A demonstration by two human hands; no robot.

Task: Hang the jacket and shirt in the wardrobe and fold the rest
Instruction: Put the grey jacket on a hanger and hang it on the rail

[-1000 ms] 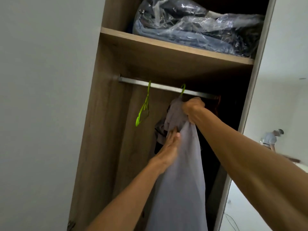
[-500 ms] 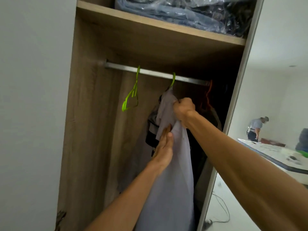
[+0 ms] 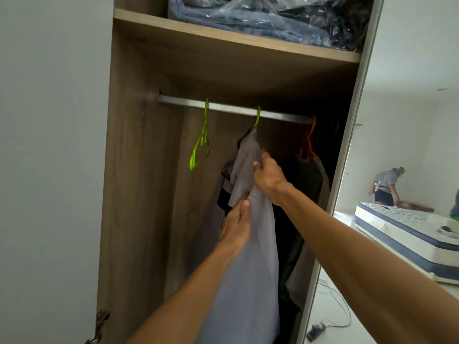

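A pale grey shirt (image 3: 250, 264) hangs from a green hanger (image 3: 257, 119) on the metal rail (image 3: 231, 108) inside the wooden wardrobe (image 3: 139, 194). My right hand (image 3: 268, 177) grips the shirt's upper part just below the collar. My left hand (image 3: 236, 224) lies with straight fingers against the shirt's left side, lower down. A dark garment (image 3: 224, 192) hangs behind the shirt, mostly hidden.
An empty green hanger (image 3: 201, 145) hangs left on the rail. An orange hanger (image 3: 309, 137) with dark clothes (image 3: 305, 194) hangs right. Bagged bedding (image 3: 268, 18) lies on the top shelf. Beyond the door are a mattress (image 3: 402, 227) and a person (image 3: 386, 184).
My right hand slid down from the hanger's neck to the shirt below the collar. My left hand stayed on the shirt's side. The view dropped and swung right, showing the mattress.
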